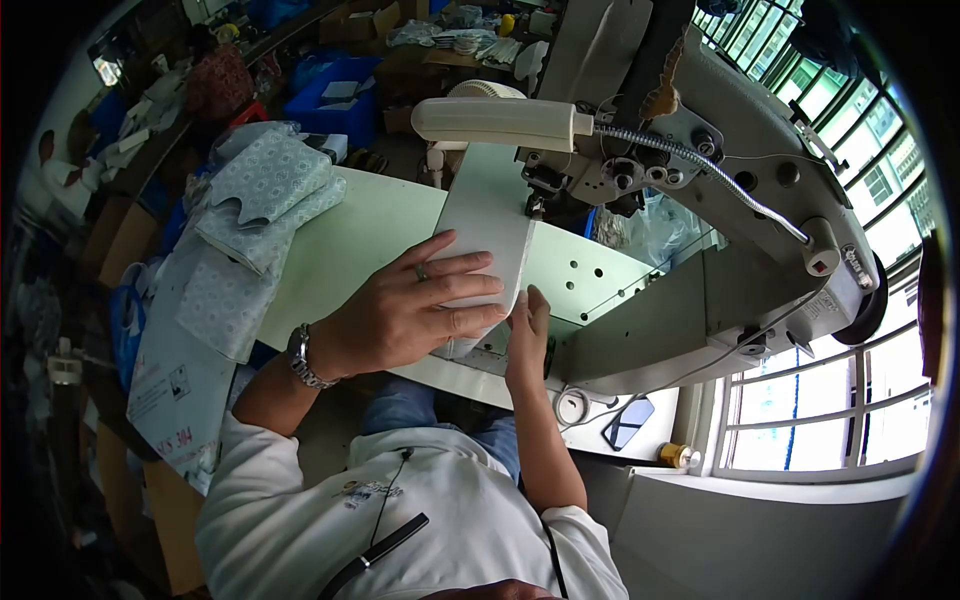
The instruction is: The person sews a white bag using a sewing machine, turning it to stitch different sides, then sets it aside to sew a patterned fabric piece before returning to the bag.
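A long white box-shaped piece (485, 215) lies under the head of a sewing machine (640, 165), with its far part close to the needle area (535, 207). My left hand (425, 305), with a ring and a metal wristwatch, rests flat on top of the near end, fingers stretched and apart. My right hand (527, 335) is upright beside the near right corner of the piece. Its thumb is at the corner and its fingers point up, with nothing visible between them. The underside of the piece is hidden.
Folded patterned light-grey fabric (265, 190) is piled left on the pale green table (385, 215). A lamp (495, 120) on a flexible metal neck crosses above. A phone-like object (628, 424) lies near the window. Blue bins (335, 100) and a person (218, 80) are behind.
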The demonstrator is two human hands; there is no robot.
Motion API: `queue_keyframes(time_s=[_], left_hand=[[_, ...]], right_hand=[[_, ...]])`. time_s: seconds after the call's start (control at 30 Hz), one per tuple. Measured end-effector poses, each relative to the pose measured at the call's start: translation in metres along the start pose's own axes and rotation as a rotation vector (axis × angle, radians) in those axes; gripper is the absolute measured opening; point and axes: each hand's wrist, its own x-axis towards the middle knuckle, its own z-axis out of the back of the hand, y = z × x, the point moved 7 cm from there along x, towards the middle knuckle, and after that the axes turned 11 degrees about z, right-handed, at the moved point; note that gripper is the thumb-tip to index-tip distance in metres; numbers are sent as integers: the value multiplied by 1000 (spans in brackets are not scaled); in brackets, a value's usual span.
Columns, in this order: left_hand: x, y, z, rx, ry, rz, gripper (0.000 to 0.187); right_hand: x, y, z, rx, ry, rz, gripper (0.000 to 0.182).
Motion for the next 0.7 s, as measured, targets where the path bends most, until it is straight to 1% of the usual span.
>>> queue_keyframes(time_s=[0.03,0.07,0.13,0.17,0.23,0.27,0.33,0.57,0.63,0.7], left_hand=[[-3,0,-3,-37,-12,-27,40],[-4,2,-5,-41,-10,-25,40],[-4,5,-6,-97,-34,-28,35],[-3,7,-7,-97,-31,-30,35],[-2,10,-7,-106,-39,-36,42],[-2,12,-8,-104,-40,-33,42],[3,16,-7,-120,-54,-41,42],[17,28,-9,-98,-72,-49,41],[20,33,-10,-107,-80,-50,41],[25,38,-12,-104,-84,-47,41]], right_hand=[[-12,-39,-1,67,71,-51,58],[-22,-33,-5,64,69,-55,58],[-58,-30,-35,478,181,-591,49],[-61,-34,-33,480,180,-591,49],[-54,-30,-31,538,200,-440,64],[-56,-33,-31,539,203,-442,64],[-52,-27,-31,551,134,-409,65],[-35,-22,-30,569,77,-378,69],[-31,-22,-30,528,47,-384,48],[-26,-23,-30,516,36,-379,49]])
